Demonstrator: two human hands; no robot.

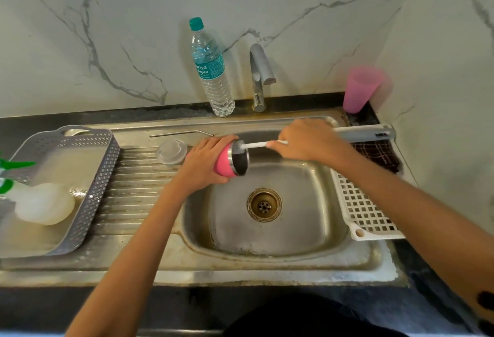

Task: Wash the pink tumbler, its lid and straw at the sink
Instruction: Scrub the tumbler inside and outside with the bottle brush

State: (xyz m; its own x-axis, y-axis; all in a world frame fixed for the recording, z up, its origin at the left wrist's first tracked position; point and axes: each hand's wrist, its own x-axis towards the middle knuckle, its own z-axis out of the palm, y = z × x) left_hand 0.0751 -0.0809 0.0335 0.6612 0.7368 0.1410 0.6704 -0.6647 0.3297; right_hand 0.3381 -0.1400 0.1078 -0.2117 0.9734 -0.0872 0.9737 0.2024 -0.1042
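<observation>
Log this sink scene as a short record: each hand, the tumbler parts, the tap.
left hand: grips the pink tumbler, held on its side over the sink
right hand: holds a white brush, its head in the tumbler's mouth
lid: clear, on the draining board, left of the tumbler
straw: metal, lying on the back ledge beyond the lid
tap: no water visible
</observation>
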